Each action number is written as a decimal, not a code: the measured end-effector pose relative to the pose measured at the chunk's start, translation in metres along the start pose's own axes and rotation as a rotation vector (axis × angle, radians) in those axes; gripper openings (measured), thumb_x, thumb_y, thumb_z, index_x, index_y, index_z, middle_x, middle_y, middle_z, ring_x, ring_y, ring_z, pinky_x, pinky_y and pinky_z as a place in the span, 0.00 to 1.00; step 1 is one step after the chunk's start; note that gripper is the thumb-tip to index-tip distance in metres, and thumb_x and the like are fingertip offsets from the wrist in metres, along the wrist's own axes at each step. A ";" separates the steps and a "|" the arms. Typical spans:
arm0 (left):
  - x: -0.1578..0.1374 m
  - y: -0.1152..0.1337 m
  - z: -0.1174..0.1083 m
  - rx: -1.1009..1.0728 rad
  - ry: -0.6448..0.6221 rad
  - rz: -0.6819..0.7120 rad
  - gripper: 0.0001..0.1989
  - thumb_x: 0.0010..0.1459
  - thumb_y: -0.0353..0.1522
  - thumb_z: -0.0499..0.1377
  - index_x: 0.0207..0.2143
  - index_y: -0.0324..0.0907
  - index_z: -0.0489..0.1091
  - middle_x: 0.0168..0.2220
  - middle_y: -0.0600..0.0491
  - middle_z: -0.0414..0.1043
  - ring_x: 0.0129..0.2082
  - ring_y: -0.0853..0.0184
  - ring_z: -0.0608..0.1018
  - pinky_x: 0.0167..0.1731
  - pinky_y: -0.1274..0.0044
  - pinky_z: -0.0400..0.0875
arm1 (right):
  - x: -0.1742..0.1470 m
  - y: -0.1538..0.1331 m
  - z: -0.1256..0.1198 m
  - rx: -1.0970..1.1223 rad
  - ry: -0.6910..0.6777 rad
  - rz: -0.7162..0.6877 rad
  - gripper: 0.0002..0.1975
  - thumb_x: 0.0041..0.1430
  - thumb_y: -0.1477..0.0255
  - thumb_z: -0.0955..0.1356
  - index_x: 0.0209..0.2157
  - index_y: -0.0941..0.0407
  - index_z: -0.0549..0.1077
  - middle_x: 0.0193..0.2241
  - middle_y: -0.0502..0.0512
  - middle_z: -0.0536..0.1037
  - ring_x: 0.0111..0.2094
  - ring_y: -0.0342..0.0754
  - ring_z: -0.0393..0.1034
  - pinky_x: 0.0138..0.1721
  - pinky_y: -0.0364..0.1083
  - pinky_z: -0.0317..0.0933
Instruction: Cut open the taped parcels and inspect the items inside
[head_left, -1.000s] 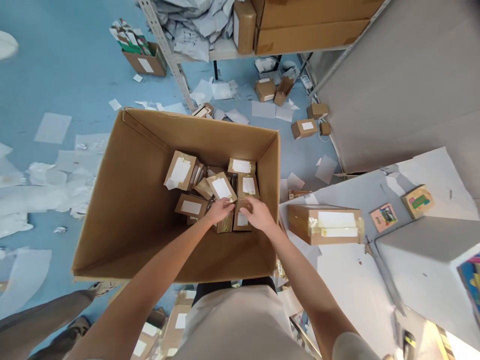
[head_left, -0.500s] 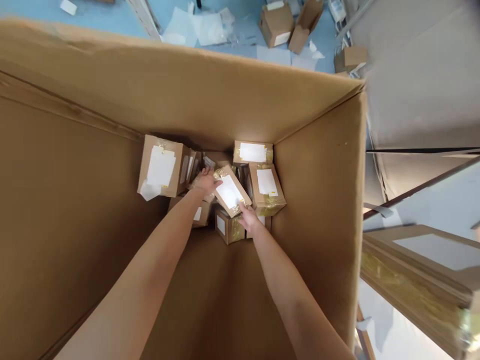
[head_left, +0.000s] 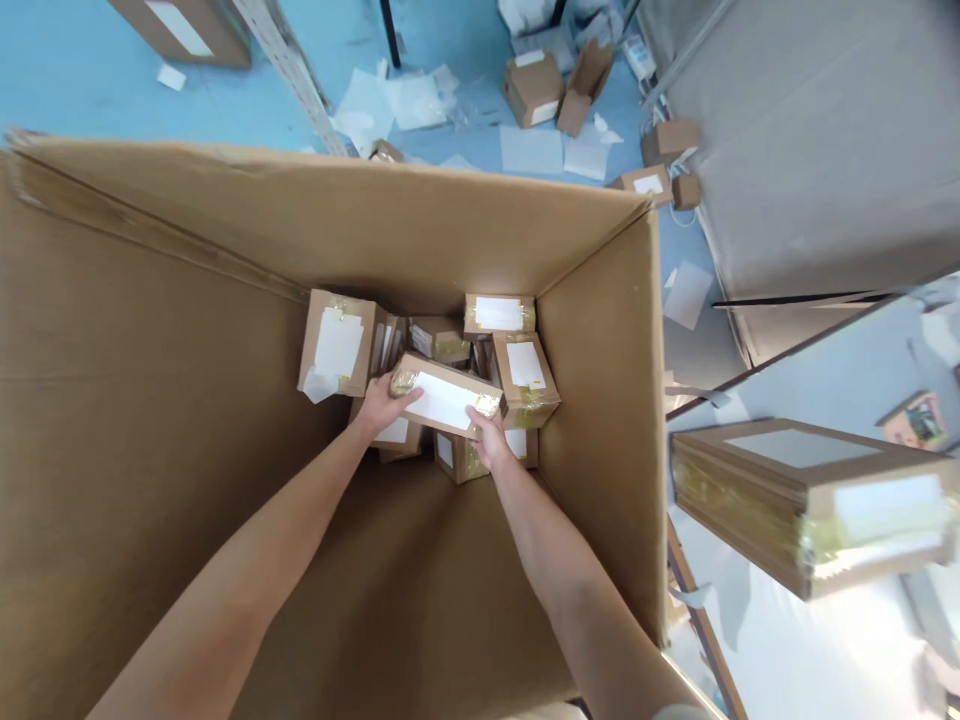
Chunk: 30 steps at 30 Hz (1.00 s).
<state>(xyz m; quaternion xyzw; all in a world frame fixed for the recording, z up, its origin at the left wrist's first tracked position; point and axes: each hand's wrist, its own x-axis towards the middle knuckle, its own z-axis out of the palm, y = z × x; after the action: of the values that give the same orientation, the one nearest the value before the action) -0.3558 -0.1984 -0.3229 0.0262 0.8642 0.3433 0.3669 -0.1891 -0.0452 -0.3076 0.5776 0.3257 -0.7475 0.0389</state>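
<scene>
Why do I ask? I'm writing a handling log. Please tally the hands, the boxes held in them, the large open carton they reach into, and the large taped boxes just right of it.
Left hand and right hand: 2
Held box: 1
Large open carton: 1
Large taped box: 1
Total: 5

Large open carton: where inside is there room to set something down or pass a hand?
Bare cardboard shows in the carton left of the leftmost labelled box and on the wearer's side of the small boxes, though floor and wall blend there. Crowded: the far-right corner, where they sit close, and around the held box.
</scene>
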 end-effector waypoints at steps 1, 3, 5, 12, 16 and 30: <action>-0.017 0.004 -0.006 -0.092 -0.002 -0.010 0.35 0.45 0.45 0.63 0.53 0.37 0.64 0.50 0.43 0.71 0.52 0.57 0.73 0.54 0.66 0.65 | -0.013 -0.007 -0.001 -0.050 -0.031 0.000 0.38 0.45 0.69 0.74 0.57 0.47 0.58 0.55 0.54 0.72 0.50 0.53 0.71 0.49 0.56 0.66; -0.053 0.016 -0.019 -0.239 -0.024 -0.008 0.35 0.47 0.44 0.62 0.56 0.38 0.61 0.52 0.43 0.70 0.52 0.58 0.73 0.53 0.67 0.67 | -0.041 -0.022 -0.007 -0.156 -0.092 -0.070 0.43 0.41 0.71 0.76 0.59 0.48 0.56 0.55 0.54 0.72 0.51 0.53 0.70 0.52 0.57 0.63; -0.091 0.034 -0.034 -0.263 -0.040 0.031 0.37 0.47 0.44 0.62 0.57 0.39 0.60 0.53 0.43 0.70 0.52 0.57 0.73 0.53 0.66 0.67 | -0.075 -0.039 -0.016 -0.247 -0.122 -0.225 0.46 0.39 0.72 0.76 0.59 0.50 0.56 0.55 0.56 0.71 0.53 0.52 0.68 0.56 0.54 0.60; -0.244 0.114 -0.085 -0.237 0.078 0.239 0.40 0.44 0.52 0.63 0.56 0.41 0.62 0.52 0.46 0.71 0.52 0.55 0.74 0.51 0.66 0.70 | -0.240 -0.102 -0.072 -0.427 -0.291 -0.589 0.38 0.50 0.61 0.73 0.61 0.52 0.58 0.56 0.58 0.70 0.55 0.54 0.66 0.55 0.52 0.62; -0.339 0.148 -0.086 -0.363 0.076 0.333 0.44 0.38 0.58 0.62 0.54 0.42 0.66 0.52 0.45 0.72 0.53 0.50 0.72 0.50 0.64 0.71 | -0.327 -0.122 -0.134 -0.480 -0.428 -0.716 0.39 0.52 0.57 0.71 0.63 0.50 0.58 0.58 0.57 0.67 0.57 0.57 0.63 0.51 0.52 0.66; -0.458 0.225 0.191 -0.446 -0.381 0.398 0.36 0.47 0.51 0.63 0.55 0.43 0.66 0.52 0.46 0.73 0.52 0.56 0.75 0.53 0.65 0.69 | -0.367 -0.144 -0.438 -0.422 -0.129 -0.841 0.31 0.55 0.52 0.67 0.57 0.51 0.66 0.56 0.58 0.70 0.56 0.55 0.63 0.53 0.53 0.62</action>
<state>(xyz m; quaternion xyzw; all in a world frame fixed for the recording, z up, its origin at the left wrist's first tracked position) 0.0563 -0.0530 0.0029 0.1769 0.6621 0.5774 0.4439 0.2368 0.1843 0.0290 0.3273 0.6731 -0.6503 -0.1302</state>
